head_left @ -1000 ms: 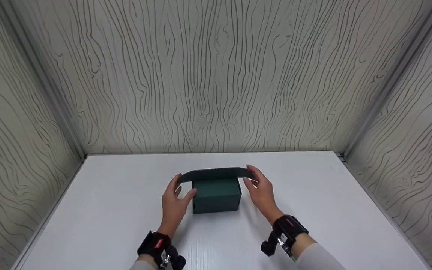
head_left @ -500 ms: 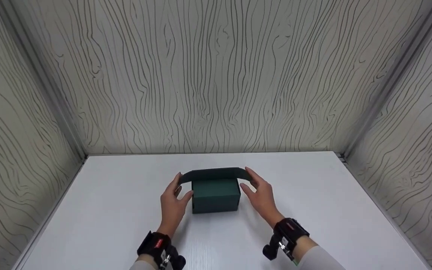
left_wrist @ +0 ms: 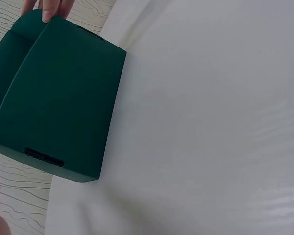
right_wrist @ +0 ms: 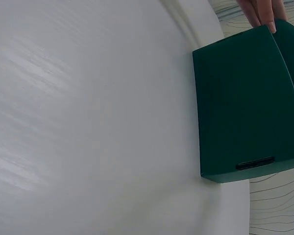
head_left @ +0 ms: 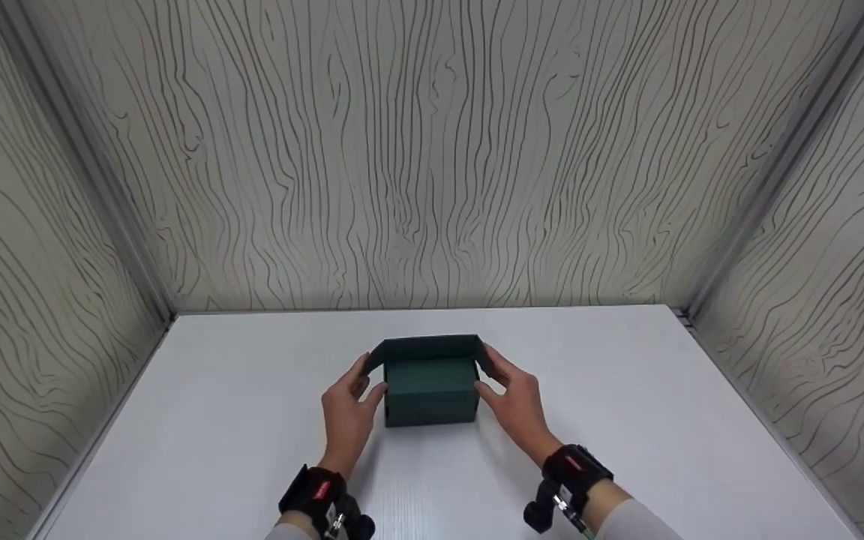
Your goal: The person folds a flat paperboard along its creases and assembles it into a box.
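A dark green cardboard box (head_left: 432, 405) stands on the white table, its hinged lid (head_left: 432, 347) raised along the back. Side flaps fold forward from the lid, a left flap (head_left: 376, 355) and a right flap (head_left: 484, 360). My left hand (head_left: 348, 411) holds the left flap with its fingers behind it and the thumb at the box's left corner. Mirroring that, my right hand (head_left: 520, 401) holds the right flap, thumb at the right corner. Dark slots mark the box's sides (left_wrist: 44, 156) in the left wrist view. My right wrist view shows the front face (right_wrist: 245, 103).
The white tabletop (head_left: 214, 420) spreads around the box. Wood-patterned panels rise behind it (head_left: 417, 150) and on both sides. A black strap with a small camera (head_left: 319, 495) is on each wrist.
The two side flaps have swung inward toward the box. My right hand has moved left and slightly down, its thumb coming to the box's corner. The box has barely moved.
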### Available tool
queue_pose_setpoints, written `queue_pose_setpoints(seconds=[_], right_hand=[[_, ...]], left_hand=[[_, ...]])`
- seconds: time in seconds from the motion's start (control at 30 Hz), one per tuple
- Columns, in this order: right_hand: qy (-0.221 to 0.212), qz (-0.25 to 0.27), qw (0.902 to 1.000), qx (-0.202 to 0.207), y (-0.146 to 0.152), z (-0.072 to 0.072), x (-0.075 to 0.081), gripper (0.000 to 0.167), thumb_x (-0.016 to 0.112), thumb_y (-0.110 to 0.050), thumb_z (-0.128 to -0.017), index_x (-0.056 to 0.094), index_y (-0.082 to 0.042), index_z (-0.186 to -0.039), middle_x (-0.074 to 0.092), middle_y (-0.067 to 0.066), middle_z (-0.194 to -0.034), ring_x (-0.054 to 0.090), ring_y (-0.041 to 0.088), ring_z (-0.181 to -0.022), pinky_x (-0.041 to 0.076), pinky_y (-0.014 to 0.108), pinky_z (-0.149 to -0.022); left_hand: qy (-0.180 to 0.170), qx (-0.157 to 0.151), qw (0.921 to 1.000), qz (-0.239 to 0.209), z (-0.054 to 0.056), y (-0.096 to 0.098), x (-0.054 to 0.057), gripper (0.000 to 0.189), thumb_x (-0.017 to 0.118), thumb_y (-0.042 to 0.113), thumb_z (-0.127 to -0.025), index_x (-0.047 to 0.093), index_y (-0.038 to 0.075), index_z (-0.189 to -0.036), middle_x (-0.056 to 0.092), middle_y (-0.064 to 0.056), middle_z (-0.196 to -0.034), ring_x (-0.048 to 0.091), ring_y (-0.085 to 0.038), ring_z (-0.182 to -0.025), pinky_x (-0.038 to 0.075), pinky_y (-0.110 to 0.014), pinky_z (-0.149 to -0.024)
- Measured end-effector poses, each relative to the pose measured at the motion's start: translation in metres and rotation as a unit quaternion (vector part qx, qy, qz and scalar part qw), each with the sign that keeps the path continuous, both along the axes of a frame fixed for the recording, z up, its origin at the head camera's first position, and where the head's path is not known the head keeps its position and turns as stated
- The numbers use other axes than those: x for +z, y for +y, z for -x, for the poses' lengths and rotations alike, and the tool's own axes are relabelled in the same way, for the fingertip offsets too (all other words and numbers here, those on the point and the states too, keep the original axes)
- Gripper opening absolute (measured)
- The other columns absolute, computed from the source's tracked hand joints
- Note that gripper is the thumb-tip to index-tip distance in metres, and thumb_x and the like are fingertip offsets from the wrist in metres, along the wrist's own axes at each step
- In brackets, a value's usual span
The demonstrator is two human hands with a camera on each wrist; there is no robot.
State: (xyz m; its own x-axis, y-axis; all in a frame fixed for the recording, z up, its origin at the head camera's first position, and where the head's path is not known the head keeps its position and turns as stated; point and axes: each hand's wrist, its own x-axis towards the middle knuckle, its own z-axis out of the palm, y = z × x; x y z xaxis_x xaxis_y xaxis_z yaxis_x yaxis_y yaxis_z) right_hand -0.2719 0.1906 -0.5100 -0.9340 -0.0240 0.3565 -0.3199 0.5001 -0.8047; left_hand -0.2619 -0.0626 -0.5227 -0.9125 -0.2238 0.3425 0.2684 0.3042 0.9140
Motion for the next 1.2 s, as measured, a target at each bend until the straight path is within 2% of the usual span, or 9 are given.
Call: queue_pose_setpoints(seconds=[0.33, 0.67, 0.9, 1.2], right_hand=[[-0.004, -0.002, 1.0000, -0.003, -0.003, 0.000, -0.001, 0.065, 0.073, -0.003, -0.087, 0.049, -0.015, -0.146, 0.054, 0.004, -0.147, 0.062, 0.019, -0.124, 0.049, 0.033, -0.102], [0.008, -0.017, 0.9998, 0.000, -0.007, -0.004, 0.001, 0.064, 0.072, -0.002, -0.088, 0.049, -0.014, -0.146, 0.056, 0.005, -0.144, 0.061, 0.019, -0.125, 0.050, 0.035, -0.101], [0.032, -0.051, 0.9982, -0.003, -0.009, -0.005, 0.002, 0.062, 0.071, 0.001, -0.087, 0.048, -0.003, -0.145, 0.059, 0.015, -0.139, 0.063, 0.025, -0.122, 0.052, 0.036, -0.097], [0.054, -0.085, 0.9949, -0.012, -0.010, -0.006, 0.002, 0.061, 0.071, 0.000, -0.087, 0.049, -0.003, -0.145, 0.061, 0.013, -0.137, 0.065, 0.025, -0.120, 0.053, 0.039, -0.098]], left_hand=[[0.018, 0.002, 0.9997, 0.018, 0.000, 0.005, -0.001, 0.048, 0.071, -0.004, -0.085, 0.063, 0.005, -0.132, 0.067, -0.013, -0.129, 0.066, -0.023, -0.117, 0.055, -0.031, -0.093], [0.037, -0.007, 0.9988, 0.031, -0.002, 0.011, -0.002, 0.047, 0.068, -0.006, -0.088, 0.060, 0.000, -0.133, 0.064, -0.014, -0.132, 0.063, -0.024, -0.123, 0.053, -0.033, -0.097], [0.047, -0.006, 0.9969, 0.063, -0.003, 0.012, -0.002, 0.046, 0.067, -0.006, -0.088, 0.060, 0.000, -0.133, 0.065, -0.014, -0.131, 0.063, -0.023, -0.122, 0.054, -0.031, -0.095], [0.053, -0.006, 0.9961, 0.070, -0.002, 0.012, -0.003, 0.045, 0.067, -0.006, -0.088, 0.061, 0.000, -0.132, 0.065, -0.014, -0.130, 0.063, -0.023, -0.121, 0.054, -0.032, -0.095]])
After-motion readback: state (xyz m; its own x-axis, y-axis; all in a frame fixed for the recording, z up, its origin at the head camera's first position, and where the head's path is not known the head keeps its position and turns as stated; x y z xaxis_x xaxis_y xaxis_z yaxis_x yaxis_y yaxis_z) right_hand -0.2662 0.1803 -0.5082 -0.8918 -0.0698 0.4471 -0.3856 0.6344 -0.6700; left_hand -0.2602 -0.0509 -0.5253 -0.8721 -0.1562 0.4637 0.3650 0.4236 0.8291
